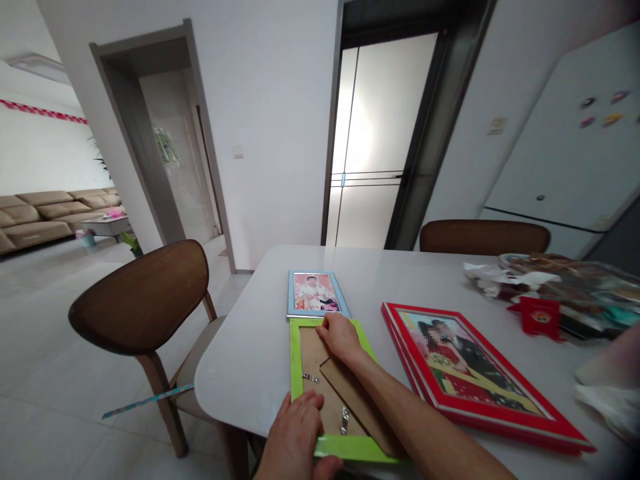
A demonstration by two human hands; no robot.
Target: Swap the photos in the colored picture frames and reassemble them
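Observation:
A green picture frame [296, 353] lies back side up on the white table, its brown backing board [311, 363] and folded stand showing, with small metal clips on the board. My left hand [296, 430] grips the frame's lower left corner, fingers over the edge onto the board and thumb at the bottom rail. My right hand [340, 339] rests near the top of the board, fingers bent and close together; whether they pinch anything is too small to tell. Just beyond lies a light blue frame [291, 293] with a photo, face up.
Stacked red picture frames [450, 407] lie to the right. Farther right are a red packet [541, 318], crumpled white tissue [537, 277] and plastic bags [590, 287]. Brown chairs stand at the left [145, 300] and behind the table [485, 237]. The table's left edge is close.

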